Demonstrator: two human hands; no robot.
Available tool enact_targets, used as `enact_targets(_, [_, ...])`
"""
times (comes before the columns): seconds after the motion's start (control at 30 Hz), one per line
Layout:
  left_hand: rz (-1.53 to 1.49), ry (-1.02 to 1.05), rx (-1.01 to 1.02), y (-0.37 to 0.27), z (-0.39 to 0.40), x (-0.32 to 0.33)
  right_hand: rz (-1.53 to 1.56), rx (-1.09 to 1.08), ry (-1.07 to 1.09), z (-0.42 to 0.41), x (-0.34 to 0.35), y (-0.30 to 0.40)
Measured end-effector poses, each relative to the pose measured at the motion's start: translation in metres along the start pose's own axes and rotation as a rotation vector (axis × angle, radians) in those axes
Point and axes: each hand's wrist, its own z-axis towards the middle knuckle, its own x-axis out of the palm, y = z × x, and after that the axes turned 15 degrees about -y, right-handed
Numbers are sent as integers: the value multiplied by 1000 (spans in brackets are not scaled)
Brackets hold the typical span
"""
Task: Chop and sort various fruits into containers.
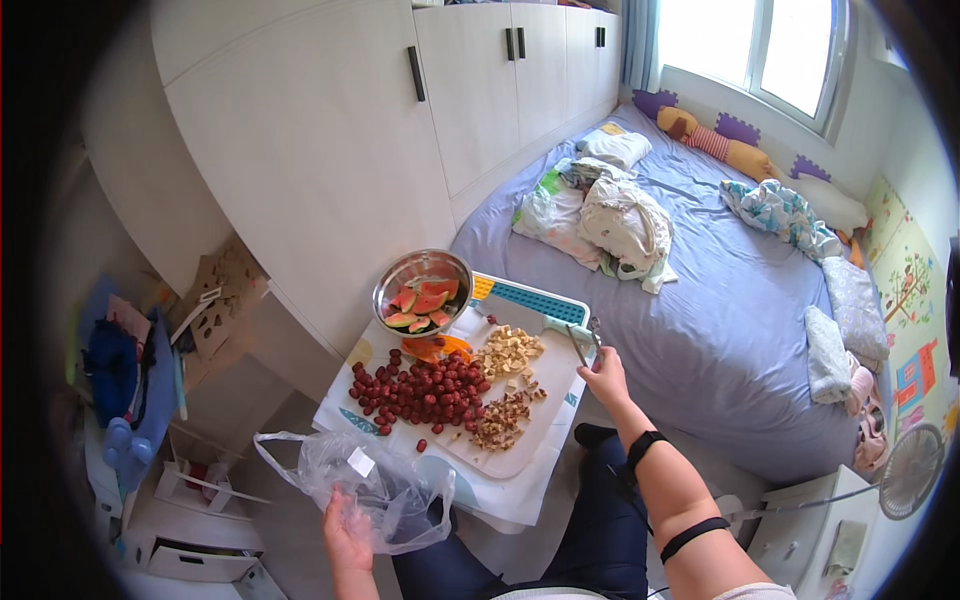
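A clear plastic bag (390,487) with a white label hangs at the near left corner of the low table. My left hand (349,525) holds it, its fingers partly behind the film. At the table's right edge, my right hand (606,379) grips a metal two-armed tool (581,346), its arms spread and pointing away from me; I cannot tell whether it is tongs or scissors. Left of that hand, red dates (442,390) lie heaped on the table. Beside them are pale cut cubes (510,351) and broken walnut-like pieces (501,424), both on a white board (536,446).
A steel bowl (385,279) with watermelon pieces (427,301) stands at the table's far left corner. An orange item (439,347) lies in front of it. Beyond the table are a bed (697,337) with folded clothes, white cabinets (315,150) and a small fan (910,471).
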Motion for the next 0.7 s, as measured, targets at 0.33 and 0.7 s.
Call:
enact_targets(0.33, [11, -142, -33, 8, 17, 2, -414, -374, -185, 33, 68, 42])
enact_targets(0.7, [19, -146, -49, 12, 19, 7, -366, -416, -136, 35, 83, 41])
